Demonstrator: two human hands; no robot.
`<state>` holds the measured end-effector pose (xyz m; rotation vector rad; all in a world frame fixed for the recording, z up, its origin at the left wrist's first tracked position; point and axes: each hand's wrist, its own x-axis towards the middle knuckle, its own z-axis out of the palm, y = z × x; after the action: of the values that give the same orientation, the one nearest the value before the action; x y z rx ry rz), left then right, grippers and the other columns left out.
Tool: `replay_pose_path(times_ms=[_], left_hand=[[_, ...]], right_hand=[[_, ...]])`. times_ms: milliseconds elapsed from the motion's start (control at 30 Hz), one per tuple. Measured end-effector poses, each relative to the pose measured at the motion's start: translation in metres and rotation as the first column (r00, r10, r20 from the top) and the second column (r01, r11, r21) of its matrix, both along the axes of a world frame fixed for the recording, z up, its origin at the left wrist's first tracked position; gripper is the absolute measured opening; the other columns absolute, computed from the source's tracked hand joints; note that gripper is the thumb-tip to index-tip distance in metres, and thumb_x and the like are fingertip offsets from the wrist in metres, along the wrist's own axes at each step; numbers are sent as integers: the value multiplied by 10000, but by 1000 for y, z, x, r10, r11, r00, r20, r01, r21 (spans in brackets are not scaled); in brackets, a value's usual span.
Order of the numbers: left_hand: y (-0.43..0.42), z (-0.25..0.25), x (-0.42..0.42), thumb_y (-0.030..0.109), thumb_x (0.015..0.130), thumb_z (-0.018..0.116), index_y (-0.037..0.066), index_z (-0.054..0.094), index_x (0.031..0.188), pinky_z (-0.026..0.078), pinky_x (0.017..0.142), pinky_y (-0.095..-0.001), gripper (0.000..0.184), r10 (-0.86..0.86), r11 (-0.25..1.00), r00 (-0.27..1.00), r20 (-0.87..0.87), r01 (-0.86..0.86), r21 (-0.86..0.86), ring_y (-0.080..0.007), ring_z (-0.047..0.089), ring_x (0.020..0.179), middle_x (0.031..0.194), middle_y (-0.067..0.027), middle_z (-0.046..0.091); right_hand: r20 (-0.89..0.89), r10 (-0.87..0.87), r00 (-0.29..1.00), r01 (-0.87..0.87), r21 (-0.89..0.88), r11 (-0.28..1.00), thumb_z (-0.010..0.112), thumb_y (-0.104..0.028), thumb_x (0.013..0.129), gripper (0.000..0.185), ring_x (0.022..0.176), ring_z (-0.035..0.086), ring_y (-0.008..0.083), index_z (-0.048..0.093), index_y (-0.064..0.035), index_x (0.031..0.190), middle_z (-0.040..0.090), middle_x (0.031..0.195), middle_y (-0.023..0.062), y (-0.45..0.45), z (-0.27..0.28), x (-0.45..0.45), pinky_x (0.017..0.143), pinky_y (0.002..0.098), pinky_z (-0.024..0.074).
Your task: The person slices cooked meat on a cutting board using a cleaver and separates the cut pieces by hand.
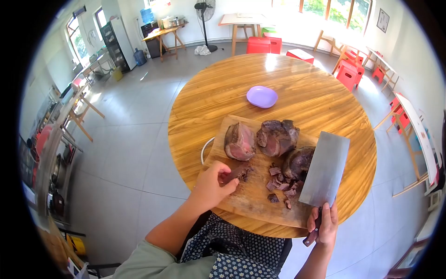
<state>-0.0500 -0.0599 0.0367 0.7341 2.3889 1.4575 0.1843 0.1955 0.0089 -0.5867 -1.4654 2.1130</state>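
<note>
My right hand [324, 222] is wrapped round the dark handle of a cleaver [325, 168], its broad blade tilted up over the right side of the cutting board [251, 204]. At the board's left part, my left hand [214, 186] pinches a slice of dark meat [238, 173] between thumb and fingers. Beyond it sits a large chunk of meat [240, 142] with a pinkish cut face. A second chunk [278, 137] lies beside that one. The third chunk [298, 162] is partly hidden by the blade. Several small cut meat pieces [280, 182] lie mid-board.
The board rests on a round wooden table [209, 93], with a purple plate [262, 96] near its far side. A white cord handle [206, 149] sticks out at the board's left. Red stools [258, 45], side tables and a standing fan [204, 23] stand around the room.
</note>
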Motion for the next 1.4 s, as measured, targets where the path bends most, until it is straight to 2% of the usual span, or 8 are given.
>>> replay_pose_path(times_ms=[100,433,533,600,633,700,800,1400], left_hand=[[-8,-1,-6,148,970,698,35,567,1136,522,829,-301,240,-134,937,906,401,-16,349,-147,640,944,1088,-50,647],[-22,4,-5,59,997,626,71,574,1181,506,937,-311,191,-454,758,599,659,-128,639,-125,614,1035,1100,-25,635],[-19,1,-3,64,970,672,53,589,1150,524,910,-333,198,-384,815,765,517,18,579,-141,625,1031,1112,-30,643],[-11,4,0,60,893,755,29,614,1074,541,854,-356,232,-192,939,977,-95,211,271,-209,655,991,1111,-81,654],[-10,4,1,60,893,755,29,614,1074,541,854,-356,232,-196,938,977,-89,213,272,-209,655,991,1111,-81,654],[-8,2,1,29,801,826,31,620,1047,549,809,-364,320,-198,979,766,-612,191,-77,-271,658,966,1122,-127,656],[-11,-4,4,34,782,827,35,643,1011,558,780,-376,293,-235,970,658,-716,203,-131,-312,661,955,1110,-158,655],[-21,-3,23,176,818,818,36,688,1104,526,840,-409,344,-257,960,720,-645,267,-84,-329,637,989,1179,-154,627]], right_hand=[[-13,-2,1000,2,-6,1000,393,-243,1110,376,446,435,112,376,-125,1467,469,735,49,-1,-2,1,396,245,408],[-10,-5,1000,5,14,1000,405,-235,1104,409,449,443,109,359,-111,1492,467,739,50,-1,-2,2,396,236,405],[34,-27,999,28,-16,999,406,-237,1103,409,454,443,109,363,-96,1485,473,748,54,-3,5,3,400,235,406],[33,-28,999,29,-14,999,404,-234,1103,408,455,444,110,362,-97,1486,474,752,55,-3,4,3,402,236,409],[29,-22,999,22,-8,1000,402,-231,1104,407,457,445,111,361,-98,1487,476,755,55,-3,4,3,405,237,412],[28,-28,999,28,-15,999,399,-226,1104,403,458,446,112,363,-98,1484,475,755,56,-5,4,4,407,237,414],[1,-22,1000,22,-5,1000,394,-218,1105,399,460,448,113,364,-97,1483,475,756,58,-2,3,3,411,237,418],[16,-1,1000,0,63,998,401,-221,1099,382,486,494,113,374,-84,1455,500,773,56,-3,4,-1,385,229,412]])
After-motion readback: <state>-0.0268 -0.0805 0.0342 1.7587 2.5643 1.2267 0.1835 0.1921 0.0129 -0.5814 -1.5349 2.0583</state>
